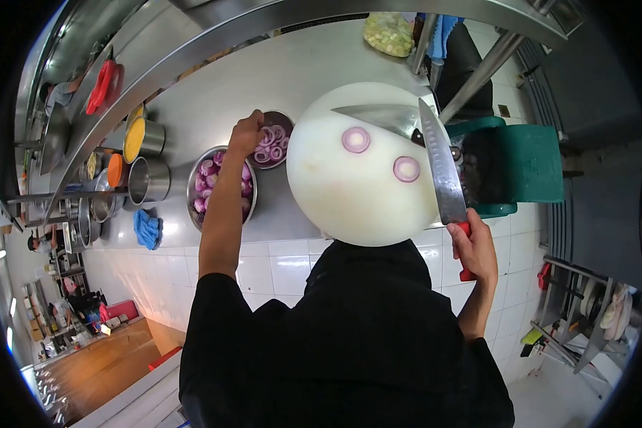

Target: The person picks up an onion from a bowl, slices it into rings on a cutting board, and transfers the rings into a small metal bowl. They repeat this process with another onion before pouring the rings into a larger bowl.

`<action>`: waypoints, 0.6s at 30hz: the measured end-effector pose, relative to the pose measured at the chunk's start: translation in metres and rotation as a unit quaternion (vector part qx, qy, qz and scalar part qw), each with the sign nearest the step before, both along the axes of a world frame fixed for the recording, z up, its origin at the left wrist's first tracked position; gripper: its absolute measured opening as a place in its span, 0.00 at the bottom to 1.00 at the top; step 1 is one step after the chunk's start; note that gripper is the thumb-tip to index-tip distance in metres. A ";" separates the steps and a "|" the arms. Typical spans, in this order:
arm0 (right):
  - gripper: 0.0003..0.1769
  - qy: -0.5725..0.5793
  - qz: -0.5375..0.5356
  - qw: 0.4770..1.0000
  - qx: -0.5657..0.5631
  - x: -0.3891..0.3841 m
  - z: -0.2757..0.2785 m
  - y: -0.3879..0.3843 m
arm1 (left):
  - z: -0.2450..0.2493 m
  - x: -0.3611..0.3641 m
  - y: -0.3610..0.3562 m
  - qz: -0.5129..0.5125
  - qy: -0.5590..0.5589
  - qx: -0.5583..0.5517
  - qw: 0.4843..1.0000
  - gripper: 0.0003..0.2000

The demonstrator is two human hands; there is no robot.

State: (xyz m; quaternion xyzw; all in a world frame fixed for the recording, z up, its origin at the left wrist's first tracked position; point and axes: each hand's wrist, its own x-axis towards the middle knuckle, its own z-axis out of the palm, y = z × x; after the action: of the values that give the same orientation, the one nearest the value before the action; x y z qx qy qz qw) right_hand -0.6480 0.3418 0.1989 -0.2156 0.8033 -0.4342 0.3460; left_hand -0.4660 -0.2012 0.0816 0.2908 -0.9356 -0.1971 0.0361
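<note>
My right hand (476,251) grips the red handle of a large kitchen knife (444,164), its blade pointing away from me over the right edge of a round white cutting board (357,203). Two onion slices (356,140) lie apart on the board. Behind them rests a second knife (385,116) with a dark handle. My left hand (248,133) is at the left rim of a bowl holding sliced onion rings (269,145). Its fingers are curled, and whatever they hold is hidden. Nearer me stands a metal bowl of peeled purple onions (208,178).
A green bin (535,164) stands open right of the board. A bag of pale chopped pieces (389,33) sits at the back. Metal pots (148,180) and a blue cloth (147,230) are at the left. A metal shelf rail (214,39) crosses above the steel table.
</note>
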 end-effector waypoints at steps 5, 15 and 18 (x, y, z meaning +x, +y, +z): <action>0.12 0.001 -0.007 1.000 -0.005 -0.001 0.001 0.006 | 0.002 0.002 -0.004 -0.020 -0.056 -0.008 0.998 0.14; 0.11 -0.010 -0.019 1.000 -0.002 -0.008 -0.001 0.013 | 0.073 -0.026 0.079 -0.002 -0.004 -0.136 0.991 0.20; 0.11 -0.008 -0.017 1.000 -0.001 -0.011 0.001 0.011 | 0.083 -0.043 0.092 0.151 -0.178 -0.149 0.961 0.21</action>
State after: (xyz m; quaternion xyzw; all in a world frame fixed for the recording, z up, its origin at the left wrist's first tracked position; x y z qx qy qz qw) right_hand -0.6588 0.3524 0.2002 -0.1990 0.8035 -0.4425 0.3449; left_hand -0.5088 -0.1094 0.1645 0.4502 -0.8910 0.0075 -0.0585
